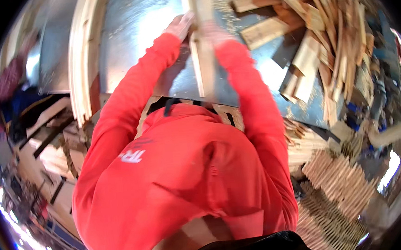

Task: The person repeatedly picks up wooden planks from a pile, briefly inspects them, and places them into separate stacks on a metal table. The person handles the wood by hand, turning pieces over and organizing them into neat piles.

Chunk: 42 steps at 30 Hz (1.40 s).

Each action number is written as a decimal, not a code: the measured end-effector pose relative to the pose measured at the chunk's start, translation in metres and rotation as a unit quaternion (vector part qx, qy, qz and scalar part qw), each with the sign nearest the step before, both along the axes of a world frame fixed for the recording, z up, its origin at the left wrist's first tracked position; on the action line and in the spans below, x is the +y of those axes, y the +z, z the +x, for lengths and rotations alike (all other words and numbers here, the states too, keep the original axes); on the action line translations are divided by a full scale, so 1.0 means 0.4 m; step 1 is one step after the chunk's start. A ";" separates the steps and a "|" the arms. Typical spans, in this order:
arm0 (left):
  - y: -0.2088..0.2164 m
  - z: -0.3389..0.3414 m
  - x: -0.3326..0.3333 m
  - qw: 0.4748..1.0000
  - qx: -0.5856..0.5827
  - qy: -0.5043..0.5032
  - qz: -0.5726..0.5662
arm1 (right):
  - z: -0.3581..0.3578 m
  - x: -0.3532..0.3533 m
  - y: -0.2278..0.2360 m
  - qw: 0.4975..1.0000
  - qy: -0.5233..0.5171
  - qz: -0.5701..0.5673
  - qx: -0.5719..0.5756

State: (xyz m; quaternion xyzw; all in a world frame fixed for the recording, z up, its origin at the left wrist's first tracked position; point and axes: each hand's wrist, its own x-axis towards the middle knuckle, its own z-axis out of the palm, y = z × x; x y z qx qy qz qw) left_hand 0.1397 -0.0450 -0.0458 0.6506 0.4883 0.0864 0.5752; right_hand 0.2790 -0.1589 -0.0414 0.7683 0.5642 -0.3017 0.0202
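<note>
Two long wooden strips lie side by side in front of me on a shiny metal tabletop (125,51). The left one is a pale wooden strip (198,71); beside it runs a wider wooden board (209,73), smeared by motion. My left hand (182,27) is closed on the edge of the pale strip, its fingertips at the wood. My right hand (214,34) lies against the right side of the blurred board. Motion smears its fingers, so their grip is unclear. Both arms, in red sleeves, reach away from me.
Several long strips (84,54) lie together on the left, overhanging the near table edge. On the right sit loose offcuts (264,33) and a heap of thin slats (341,45), with sawdust around. Stacked wood (339,182) stands at lower right. A person's sleeve (11,78) shows far left.
</note>
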 end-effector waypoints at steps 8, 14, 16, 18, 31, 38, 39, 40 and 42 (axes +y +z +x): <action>-0.042 -0.115 0.007 0.991 0.102 0.051 -0.066 | 0.330 -0.363 0.047 0.798 -0.449 0.120 -0.383; 0.095 -0.308 0.199 0.897 0.380 -0.025 0.225 | 0.475 -0.454 -0.037 0.746 -0.524 -0.074 -0.404; 0.121 -0.375 0.232 0.848 0.449 -0.015 0.282 | 0.480 -0.446 -0.035 0.760 -0.532 -0.092 -0.361; 0.087 -0.430 0.237 0.814 0.481 0.000 0.324 | 0.467 -0.419 0.097 0.781 -0.555 -0.088 -0.271; -0.122 0.021 -0.306 0.765 -0.350 -0.109 -0.529 | -0.187 -0.676 0.325 0.553 -0.559 0.218 0.579; 0.047 0.283 -0.266 0.751 -0.351 0.274 -0.488 | -0.137 -0.817 0.305 0.599 -0.497 0.137 0.613; 0.039 0.280 -0.211 0.753 -0.342 0.318 -0.464 | -0.139 -0.854 0.318 0.558 -0.562 0.082 0.605; 0.030 0.254 -0.155 0.789 -0.341 0.310 -0.406 | -0.114 -0.881 0.346 0.610 -0.542 0.061 0.576; -0.015 0.173 -0.044 0.828 -0.321 0.295 -0.351 | -0.076 -0.878 0.389 0.719 -0.503 0.011 0.479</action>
